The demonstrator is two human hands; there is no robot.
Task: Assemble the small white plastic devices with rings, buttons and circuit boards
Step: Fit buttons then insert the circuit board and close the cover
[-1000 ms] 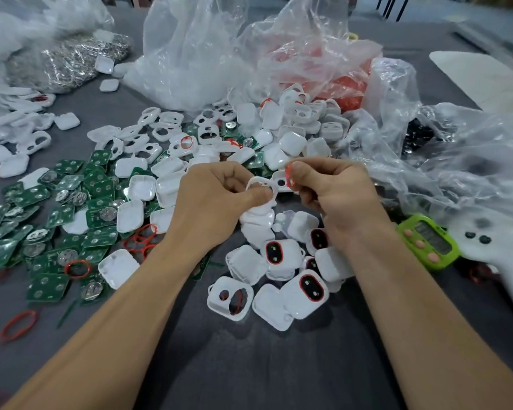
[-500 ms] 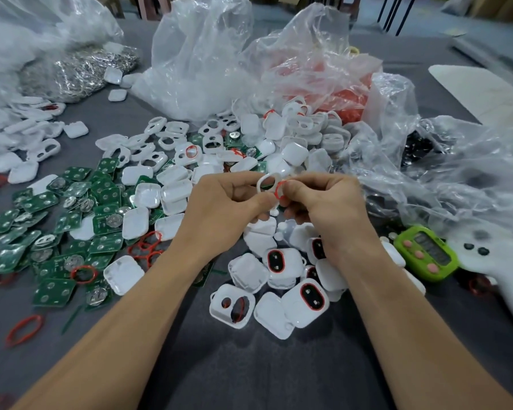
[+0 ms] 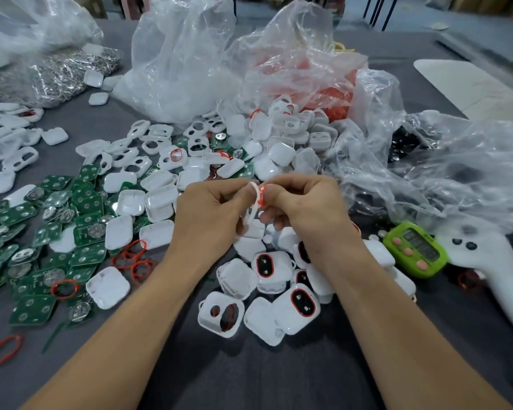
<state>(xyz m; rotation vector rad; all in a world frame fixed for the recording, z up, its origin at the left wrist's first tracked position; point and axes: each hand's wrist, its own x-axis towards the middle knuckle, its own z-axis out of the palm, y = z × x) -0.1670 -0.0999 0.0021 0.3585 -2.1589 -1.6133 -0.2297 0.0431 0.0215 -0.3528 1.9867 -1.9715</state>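
My left hand (image 3: pixel 211 214) pinches a small white plastic shell (image 3: pixel 251 216), held edge-on above the grey table. Against the shell's upper edge, my right hand (image 3: pixel 304 208) pinches a red ring (image 3: pixel 260 194). Under my hands lies a cluster of shells fitted with red rings and black buttons (image 3: pixel 304 301). Beside them lies one open shell (image 3: pixel 221 313) with a loose ring in it. Green circuit boards (image 3: pixel 54 232) spread over the left, mixed with white back covers (image 3: pixel 107 287). Loose red rings (image 3: pixel 135 258) lie by my left forearm.
Clear plastic bags (image 3: pixel 187 60) of parts stand at the back and right, one holding red rings (image 3: pixel 329 96). A heap of white shells (image 3: pixel 279 137) sits before them. A green timer (image 3: pixel 415 250) and a white controller (image 3: pixel 492 267) lie at the right. Silver metal parts (image 3: pixel 54 75) fill a bag at far left.
The two hands have come closer together, and the ring in my right hand has moved onto the edge of the shell held by my left hand.
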